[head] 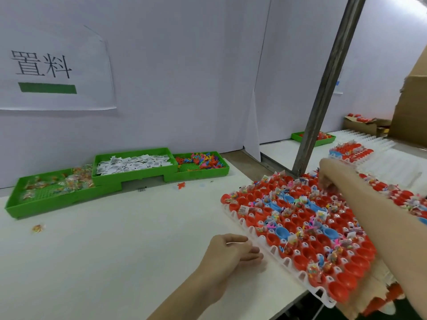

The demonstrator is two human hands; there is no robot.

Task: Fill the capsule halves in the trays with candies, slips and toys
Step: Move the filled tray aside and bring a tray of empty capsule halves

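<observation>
A white tray (272, 249) lies tilted at the table's right, with several red capsule halves (300, 262) and a few blue capsule halves (282, 232). Many of them hold candy bags, slips or small toys. My left hand (233, 252) rests on the table at the tray's near-left edge, fingers relaxed and holding nothing. My right hand (328, 179) reaches over the tray to its far side, fingers curled down among the capsules; what they hold is hidden. Green supply trays stand at the left: candies (57, 183), paper slips (134, 162) and coloured toys (201, 160).
A loose candy (38, 228) and an orange toy (181, 185) lie on the table. A slanted metal post (323, 93) rises behind the tray. More filled trays (349, 152), a far green tray (323, 142) and cardboard boxes (360, 125) stand at the right.
</observation>
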